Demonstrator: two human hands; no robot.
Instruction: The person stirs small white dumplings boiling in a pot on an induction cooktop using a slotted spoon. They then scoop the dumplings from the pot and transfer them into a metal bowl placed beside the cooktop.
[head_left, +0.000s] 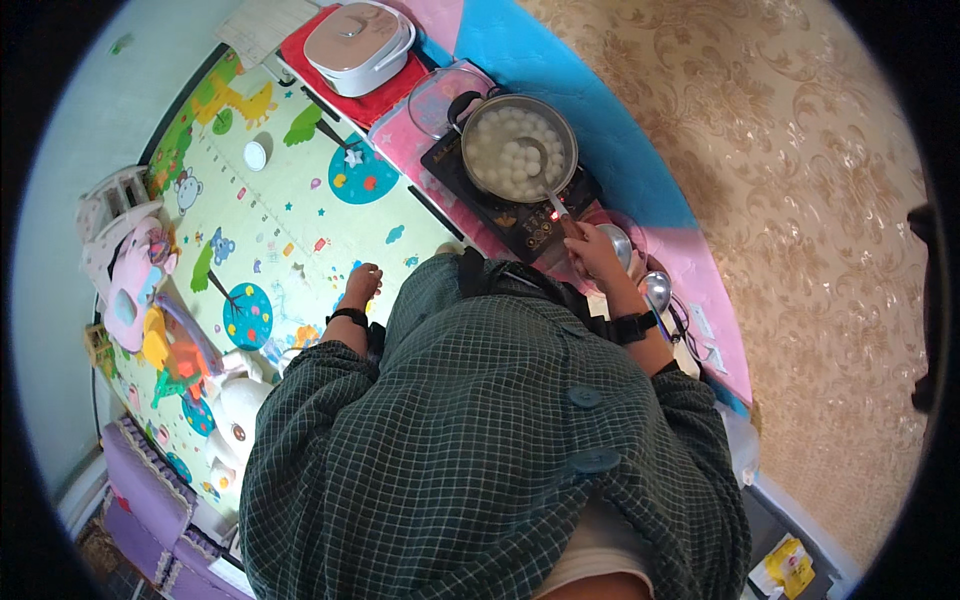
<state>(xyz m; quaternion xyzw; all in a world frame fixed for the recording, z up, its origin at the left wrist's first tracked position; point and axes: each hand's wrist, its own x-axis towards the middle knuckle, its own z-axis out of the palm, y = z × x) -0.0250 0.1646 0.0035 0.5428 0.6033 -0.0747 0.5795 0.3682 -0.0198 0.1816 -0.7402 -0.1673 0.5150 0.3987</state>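
My right hand (594, 256) grips the brown handle of a metal ladle (556, 201). The ladle's bowl is dipped into a steel pot (573, 154) with dark side handles. Many white round balls (514, 159), like dumplings, sit in its cloudy liquid, and some lie in the ladle. Under the pot is a black induction cooktop (517, 225) with a red light lit on its panel. Apart from the pot, my left hand (364, 283) hangs over the patterned play mat with its fingers loosely curled and nothing visible in it.
A glass lid (429, 105) rests beside the pot. Beyond it stands a white lidded electric cooker (367, 56) on a red cloth. Metal bowls (658, 289) lie near my right forearm. Plush toys (238, 416) are on the play mat (300, 217) at left, with a round white object (255, 156).
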